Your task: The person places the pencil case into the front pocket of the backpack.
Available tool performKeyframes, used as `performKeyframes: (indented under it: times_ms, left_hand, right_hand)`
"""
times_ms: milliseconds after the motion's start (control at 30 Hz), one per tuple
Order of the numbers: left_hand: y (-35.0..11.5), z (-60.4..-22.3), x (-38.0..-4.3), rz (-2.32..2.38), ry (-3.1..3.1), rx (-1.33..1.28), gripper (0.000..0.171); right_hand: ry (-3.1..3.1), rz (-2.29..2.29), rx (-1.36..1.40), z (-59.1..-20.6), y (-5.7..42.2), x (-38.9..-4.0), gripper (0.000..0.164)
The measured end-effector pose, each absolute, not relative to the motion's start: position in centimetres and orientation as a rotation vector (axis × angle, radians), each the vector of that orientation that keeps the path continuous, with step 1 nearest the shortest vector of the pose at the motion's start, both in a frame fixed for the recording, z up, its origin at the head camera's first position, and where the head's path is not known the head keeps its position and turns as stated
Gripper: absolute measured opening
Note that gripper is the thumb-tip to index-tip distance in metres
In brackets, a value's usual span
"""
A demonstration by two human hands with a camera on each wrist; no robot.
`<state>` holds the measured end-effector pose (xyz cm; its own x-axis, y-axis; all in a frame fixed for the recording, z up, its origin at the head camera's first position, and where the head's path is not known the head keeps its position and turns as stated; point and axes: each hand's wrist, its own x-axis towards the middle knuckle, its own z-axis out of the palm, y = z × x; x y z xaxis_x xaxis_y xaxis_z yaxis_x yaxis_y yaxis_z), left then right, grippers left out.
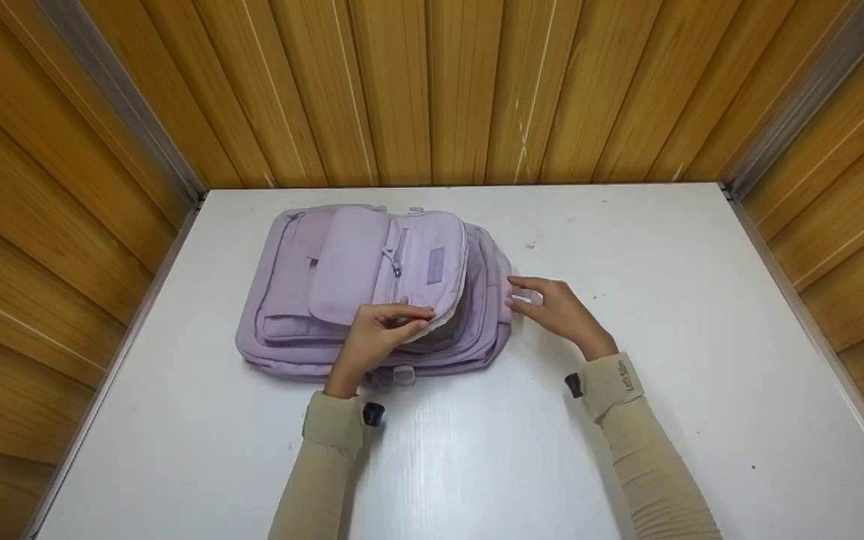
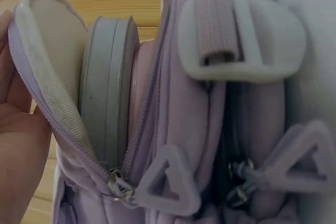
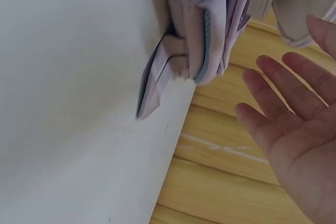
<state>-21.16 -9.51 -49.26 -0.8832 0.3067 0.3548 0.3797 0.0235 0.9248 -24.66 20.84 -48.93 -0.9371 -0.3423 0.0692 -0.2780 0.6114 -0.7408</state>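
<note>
A lilac backpack lies on its back on the white table, its top end toward the right. My left hand pinches the edge of the unzipped front flap and holds it away from the bag. In the left wrist view, a grey case with rounded edges and a pink thing stand inside the opened compartment. A triangular zipper pull hangs at the zipper's end. Beside the bag's top end is my right hand, fingers extended and nothing in its grasp, near the carry loop.
A pale strap buckle and a second triangular pull sit along the bag's near side. The white table is bordered by wood-patterned walls at the back and both sides.
</note>
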Motion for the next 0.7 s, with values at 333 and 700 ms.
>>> performKeyframes:
  times_ms: [333, 700]
  left_hand:
    - [-9.1, -49.0, -21.2, -1.208, -2.470, -1.100, 0.013]
    - [-8.5, -48.8, -21.1, -0.451, -2.378, -1.251, 0.011]
  right_hand:
    - [2.780, -1.165, -0.419, -49.1, 23.8, -24.5, 0.050]
    - [2.795, -1.048, -0.332, -48.8, 26.2, -24.8, 0.055]
